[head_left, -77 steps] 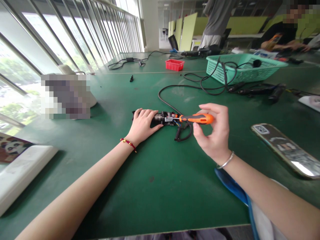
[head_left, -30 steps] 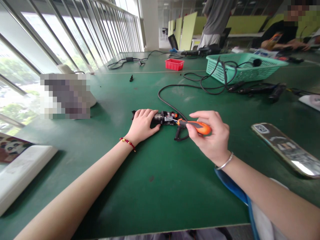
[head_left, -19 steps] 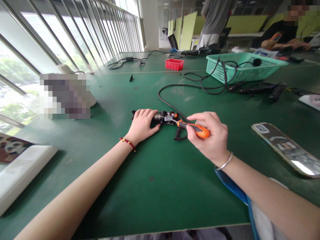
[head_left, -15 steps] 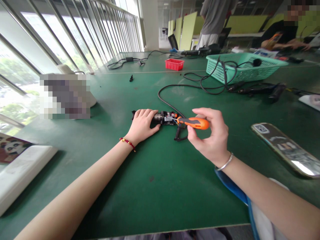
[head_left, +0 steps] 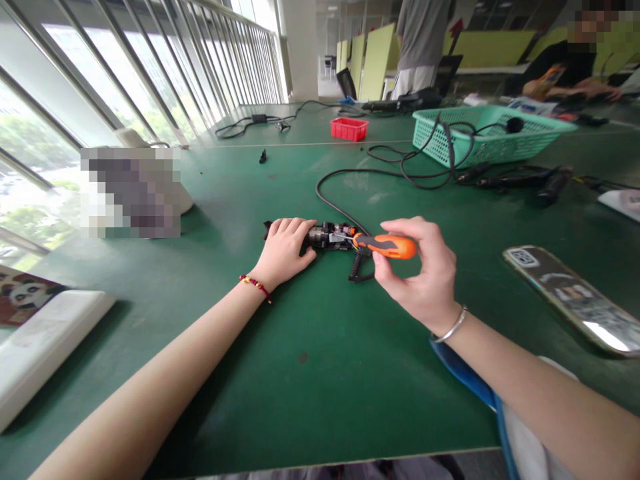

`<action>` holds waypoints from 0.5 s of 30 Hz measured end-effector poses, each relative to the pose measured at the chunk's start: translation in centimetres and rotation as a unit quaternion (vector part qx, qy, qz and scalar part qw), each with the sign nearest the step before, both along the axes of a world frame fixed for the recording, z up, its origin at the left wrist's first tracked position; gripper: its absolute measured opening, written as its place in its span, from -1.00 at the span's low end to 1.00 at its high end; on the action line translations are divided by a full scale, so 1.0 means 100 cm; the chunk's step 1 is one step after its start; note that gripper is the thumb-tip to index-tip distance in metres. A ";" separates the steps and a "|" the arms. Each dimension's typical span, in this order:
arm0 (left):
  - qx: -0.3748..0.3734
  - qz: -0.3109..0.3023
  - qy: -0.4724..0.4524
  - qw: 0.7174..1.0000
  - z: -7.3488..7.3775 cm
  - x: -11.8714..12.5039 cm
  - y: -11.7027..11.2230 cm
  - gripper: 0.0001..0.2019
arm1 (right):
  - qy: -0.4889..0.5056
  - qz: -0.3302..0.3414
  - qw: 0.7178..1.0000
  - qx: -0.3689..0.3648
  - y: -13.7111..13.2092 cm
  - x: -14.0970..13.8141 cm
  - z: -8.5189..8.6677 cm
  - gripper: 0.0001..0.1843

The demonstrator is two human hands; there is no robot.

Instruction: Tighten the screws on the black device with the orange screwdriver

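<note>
A small black device with exposed metal parts and coloured wires [head_left: 330,236] lies on the green table [head_left: 310,347], with a black cable [head_left: 340,175] running from it toward the back. My left hand [head_left: 283,250] rests on the device's left end, fingers curled over it, holding it down. My right hand [head_left: 423,273] pinches an orange-and-black screwdriver [head_left: 385,246] by the handle. Its thin metal tip points left into the open part of the device.
A phone [head_left: 575,300] lies at the right. A teal basket [head_left: 487,133] with cables and a small red bin [head_left: 349,129] stand at the back. A white box [head_left: 40,347] sits at the left edge. Other people are at the far tables.
The screwdriver handle has been turned and shifted between my right fingers while its tip stays at the device. My left hand has kept still on the device.
</note>
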State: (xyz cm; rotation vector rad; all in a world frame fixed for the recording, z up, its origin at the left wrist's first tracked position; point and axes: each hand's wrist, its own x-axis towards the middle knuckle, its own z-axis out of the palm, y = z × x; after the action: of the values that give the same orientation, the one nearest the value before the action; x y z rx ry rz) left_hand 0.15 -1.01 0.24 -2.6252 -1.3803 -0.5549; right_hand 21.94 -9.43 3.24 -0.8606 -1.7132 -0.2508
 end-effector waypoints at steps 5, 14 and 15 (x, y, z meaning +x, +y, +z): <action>-0.001 -0.001 -0.002 1.000 0.000 0.000 0.001 -0.52 | -0.006 -0.005 1.000 -0.025 -0.001 -0.001 0.001 -0.78; 0.002 -0.001 -0.002 1.000 0.000 0.000 0.000 -0.52 | -0.017 0.001 1.000 -0.020 -0.002 -0.002 0.001 -0.80; 0.001 -0.001 -0.002 1.000 0.000 0.000 0.000 -0.52 | -0.014 -0.001 1.000 -0.022 -0.002 -0.002 0.001 -0.79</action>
State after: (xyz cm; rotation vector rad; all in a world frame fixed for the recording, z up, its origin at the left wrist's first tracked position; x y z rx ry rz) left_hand 0.17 -1.00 0.23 -2.6258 -1.3779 -0.5628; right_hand 21.76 -9.62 3.35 -0.8939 -1.7502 -0.2279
